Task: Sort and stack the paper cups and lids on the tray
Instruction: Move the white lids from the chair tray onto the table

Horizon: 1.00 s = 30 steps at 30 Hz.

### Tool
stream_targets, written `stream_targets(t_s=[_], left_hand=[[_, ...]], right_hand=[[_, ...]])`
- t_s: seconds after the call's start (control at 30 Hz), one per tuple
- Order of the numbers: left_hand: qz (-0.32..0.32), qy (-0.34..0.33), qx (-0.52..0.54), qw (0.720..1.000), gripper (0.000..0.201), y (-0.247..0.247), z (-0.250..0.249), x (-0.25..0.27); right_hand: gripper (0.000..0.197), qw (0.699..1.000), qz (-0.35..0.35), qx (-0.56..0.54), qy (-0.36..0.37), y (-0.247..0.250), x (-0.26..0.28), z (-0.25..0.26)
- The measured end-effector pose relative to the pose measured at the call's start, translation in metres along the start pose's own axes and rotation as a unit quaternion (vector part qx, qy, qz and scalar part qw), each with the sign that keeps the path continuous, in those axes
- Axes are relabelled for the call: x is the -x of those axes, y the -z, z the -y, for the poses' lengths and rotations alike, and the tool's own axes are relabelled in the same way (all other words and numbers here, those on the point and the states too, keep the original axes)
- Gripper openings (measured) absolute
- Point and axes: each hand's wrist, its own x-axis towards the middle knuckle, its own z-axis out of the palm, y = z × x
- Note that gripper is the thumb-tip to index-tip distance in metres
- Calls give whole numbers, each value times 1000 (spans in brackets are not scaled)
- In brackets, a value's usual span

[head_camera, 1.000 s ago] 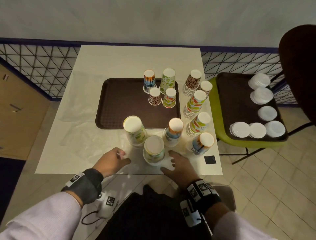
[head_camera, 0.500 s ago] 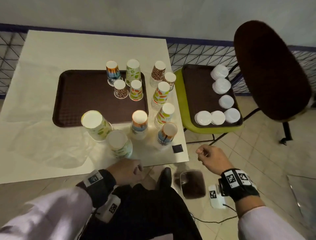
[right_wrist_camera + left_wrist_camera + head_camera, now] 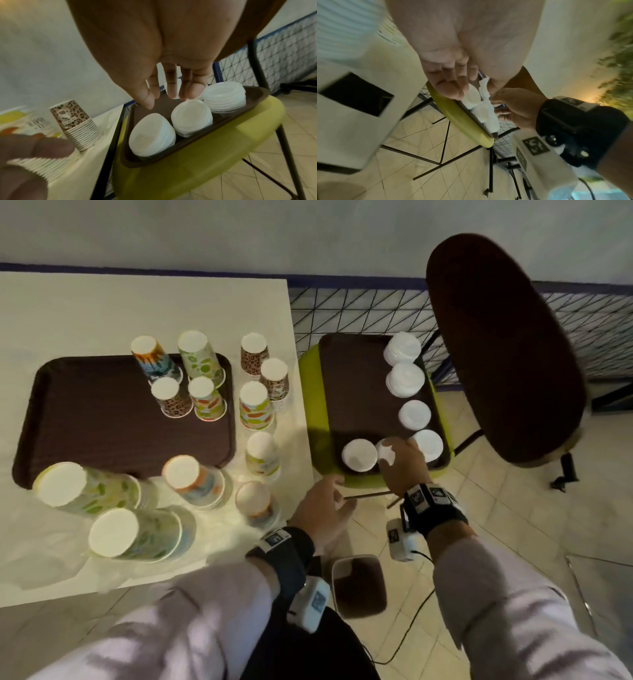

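Several stacks of white lids stand on a brown tray on a green stool. My right hand hovers over the front middle lid stack with straight fingers pointing down; it holds nothing. My left hand hangs relaxed and empty between the table corner and the stool. Another brown tray on the table carries several upturned patterned cups. More cup stacks stand on the table beside and in front of it.
The green stool stands just right of the white table. A dark round chair back rises right of the stool. A brown-filled container sits on the tiled floor near my knees. A wire fence runs behind.
My view has swung right. My right hand went from the table's front edge to above the lids on the stool tray. My left hand left the table and moved towards the stool.
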Motion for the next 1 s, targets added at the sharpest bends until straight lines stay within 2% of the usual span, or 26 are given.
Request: stream_targets(t_s=[0.07,0.2,0.33,0.43,0.5,0.57,0.63,0.77,1.0], left_hand=[[-51,28,28,998,55,-8,-14,-24],[-106,75,18,991,61,-17,-26,-65],[-109,102,-30,988,67,-25,-26,-91],[-100,125,-79,984,66,-29,-26,-99],[-100,113,-98,984,60,-31,-24,-102],[-96,82,-113,985,50,-35,-18,-105],[-92,78,-116,986,45,-37,-13,-108],[-103,105,-92,985,45,-34,-14,-109],[-105,105,-86,985,49,-33,-11,-115]], right_hand=[[44,997,13,70,27,0,-20,-7],[58,991,45,90,87,3,-51,-7],[64,970,120,148,151,3,-75,0],[57,945,165,218,179,0,-86,4],[52,937,174,237,187,-3,-89,6],[50,935,178,236,196,-6,-91,9],[48,937,186,224,193,-8,-93,10],[51,943,206,189,183,-8,-99,8],[62,947,249,76,186,-7,-110,4]])
